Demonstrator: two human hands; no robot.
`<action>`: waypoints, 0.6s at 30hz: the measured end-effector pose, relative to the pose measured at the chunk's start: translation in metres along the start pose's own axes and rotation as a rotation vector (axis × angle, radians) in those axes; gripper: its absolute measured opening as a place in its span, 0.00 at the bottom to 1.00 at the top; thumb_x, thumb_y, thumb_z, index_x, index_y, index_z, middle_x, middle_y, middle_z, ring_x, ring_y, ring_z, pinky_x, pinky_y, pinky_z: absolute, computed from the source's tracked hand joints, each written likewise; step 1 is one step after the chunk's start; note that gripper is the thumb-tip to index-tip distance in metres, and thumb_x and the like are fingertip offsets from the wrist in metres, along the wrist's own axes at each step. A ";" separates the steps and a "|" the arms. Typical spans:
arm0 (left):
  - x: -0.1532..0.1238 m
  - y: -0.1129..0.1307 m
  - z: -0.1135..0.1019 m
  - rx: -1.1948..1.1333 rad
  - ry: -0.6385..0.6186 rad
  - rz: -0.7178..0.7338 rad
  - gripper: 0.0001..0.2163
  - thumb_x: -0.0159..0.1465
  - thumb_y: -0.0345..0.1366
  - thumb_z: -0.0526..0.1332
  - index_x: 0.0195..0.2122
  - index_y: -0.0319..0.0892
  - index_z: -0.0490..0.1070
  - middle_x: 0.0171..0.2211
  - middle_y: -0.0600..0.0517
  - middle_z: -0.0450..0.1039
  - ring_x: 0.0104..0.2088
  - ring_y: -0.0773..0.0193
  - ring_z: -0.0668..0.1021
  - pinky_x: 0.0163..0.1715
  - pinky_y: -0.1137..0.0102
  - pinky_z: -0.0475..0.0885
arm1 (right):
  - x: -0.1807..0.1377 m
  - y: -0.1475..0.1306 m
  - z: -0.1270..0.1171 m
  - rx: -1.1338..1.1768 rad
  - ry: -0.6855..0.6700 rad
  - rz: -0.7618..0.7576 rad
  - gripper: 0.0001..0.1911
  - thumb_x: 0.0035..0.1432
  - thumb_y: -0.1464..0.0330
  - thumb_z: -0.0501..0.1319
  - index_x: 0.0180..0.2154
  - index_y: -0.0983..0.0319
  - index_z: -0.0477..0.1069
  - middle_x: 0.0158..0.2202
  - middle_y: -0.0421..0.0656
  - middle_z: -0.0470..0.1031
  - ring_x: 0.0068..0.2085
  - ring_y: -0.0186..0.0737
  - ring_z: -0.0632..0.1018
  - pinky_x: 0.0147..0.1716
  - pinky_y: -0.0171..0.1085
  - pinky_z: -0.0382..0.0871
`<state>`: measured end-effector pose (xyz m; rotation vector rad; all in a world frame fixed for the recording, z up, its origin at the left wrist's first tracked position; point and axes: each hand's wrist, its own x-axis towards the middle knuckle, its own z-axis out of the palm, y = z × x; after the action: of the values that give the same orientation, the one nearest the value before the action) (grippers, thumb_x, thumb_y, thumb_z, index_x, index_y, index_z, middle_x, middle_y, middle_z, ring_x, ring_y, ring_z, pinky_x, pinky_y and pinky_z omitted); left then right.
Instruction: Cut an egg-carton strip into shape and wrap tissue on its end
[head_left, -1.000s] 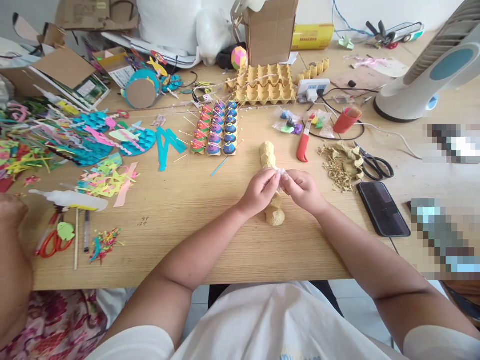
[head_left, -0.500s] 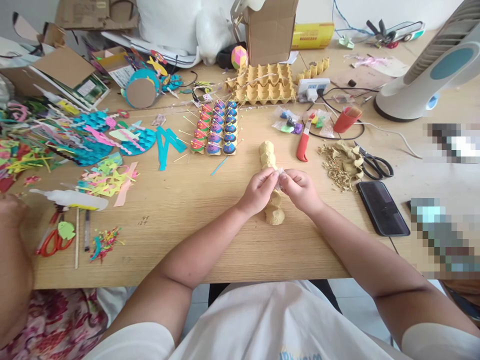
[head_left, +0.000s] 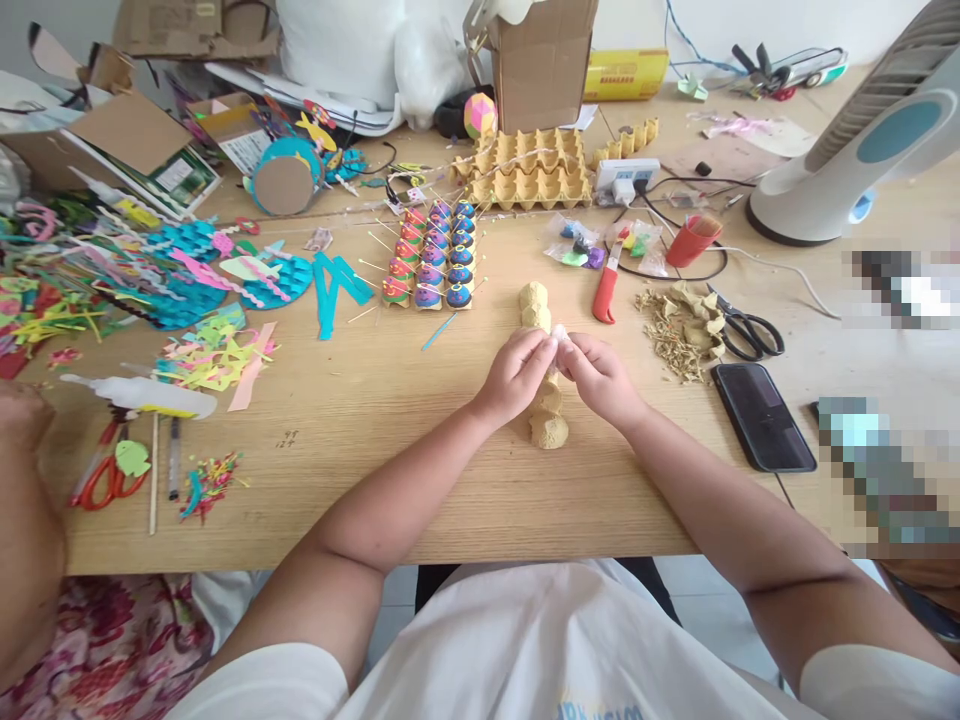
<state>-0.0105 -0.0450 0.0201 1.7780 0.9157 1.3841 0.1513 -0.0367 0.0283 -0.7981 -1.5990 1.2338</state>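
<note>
My left hand (head_left: 516,376) and my right hand (head_left: 600,376) meet over the table, fingers pinched on a small clear plastic bag (head_left: 559,336). Whatever is inside the bag is hidden by my fingers. Beneath my hands lies a plain strip of egg carton (head_left: 550,430), its two ends showing above and below them. Up and to the left stand painted egg-carton caterpillars (head_left: 433,262) in red, purple and blue, with cotton swabs stuck in them. Small bags of coloured clay (head_left: 576,243) and a red-handled utility knife (head_left: 606,292) lie beyond my right hand.
Carton scraps (head_left: 679,335), black scissors (head_left: 750,330) and a phone (head_left: 765,415) lie to the right, near a white fan (head_left: 795,200). Paper crafts, a glue bottle (head_left: 142,394) and orange scissors (head_left: 112,480) fill the left. Another person's arm (head_left: 30,500) rests at the left edge.
My fingers have shifted slightly on the plastic bag, and a whitish bit of it now pokes up between my fingertips. The carton strip stays in place.
</note>
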 end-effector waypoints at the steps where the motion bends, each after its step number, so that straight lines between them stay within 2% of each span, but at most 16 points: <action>1: 0.001 -0.001 -0.001 0.088 -0.006 0.043 0.23 0.79 0.55 0.54 0.29 0.47 0.61 0.29 0.53 0.66 0.34 0.61 0.69 0.38 0.62 0.66 | 0.001 0.000 -0.003 -0.059 -0.016 -0.011 0.33 0.69 0.38 0.61 0.27 0.58 0.64 0.24 0.36 0.61 0.28 0.33 0.62 0.29 0.37 0.59; 5: -0.001 -0.006 -0.002 0.377 -0.006 0.174 0.19 0.81 0.47 0.50 0.31 0.48 0.60 0.31 0.50 0.70 0.37 0.56 0.70 0.42 0.58 0.65 | 0.002 -0.001 -0.012 -0.248 -0.045 -0.040 0.32 0.73 0.39 0.56 0.30 0.59 0.67 0.27 0.38 0.67 0.31 0.35 0.67 0.33 0.38 0.63; 9: -0.005 -0.006 -0.001 0.550 0.006 0.259 0.17 0.81 0.42 0.48 0.31 0.49 0.60 0.31 0.48 0.70 0.37 0.52 0.69 0.41 0.57 0.63 | -0.001 -0.003 -0.012 -0.277 -0.065 -0.066 0.31 0.75 0.41 0.54 0.30 0.58 0.65 0.27 0.38 0.66 0.30 0.35 0.66 0.32 0.38 0.62; 14: -0.007 -0.002 -0.001 0.621 0.039 0.323 0.16 0.80 0.39 0.48 0.32 0.48 0.61 0.31 0.48 0.69 0.37 0.53 0.69 0.41 0.58 0.62 | -0.004 -0.005 -0.008 -0.238 -0.065 -0.082 0.32 0.76 0.41 0.53 0.29 0.58 0.64 0.26 0.38 0.66 0.28 0.34 0.65 0.31 0.37 0.62; 18: -0.007 -0.003 -0.001 0.623 0.043 0.336 0.16 0.80 0.39 0.49 0.32 0.48 0.61 0.31 0.48 0.70 0.37 0.53 0.69 0.41 0.57 0.62 | -0.004 -0.006 -0.012 -0.364 -0.070 -0.118 0.31 0.77 0.42 0.51 0.29 0.58 0.64 0.26 0.39 0.67 0.28 0.35 0.67 0.31 0.38 0.61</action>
<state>-0.0135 -0.0497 0.0145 2.4663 1.2029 1.4393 0.1639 -0.0380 0.0337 -0.8775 -1.9307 0.9073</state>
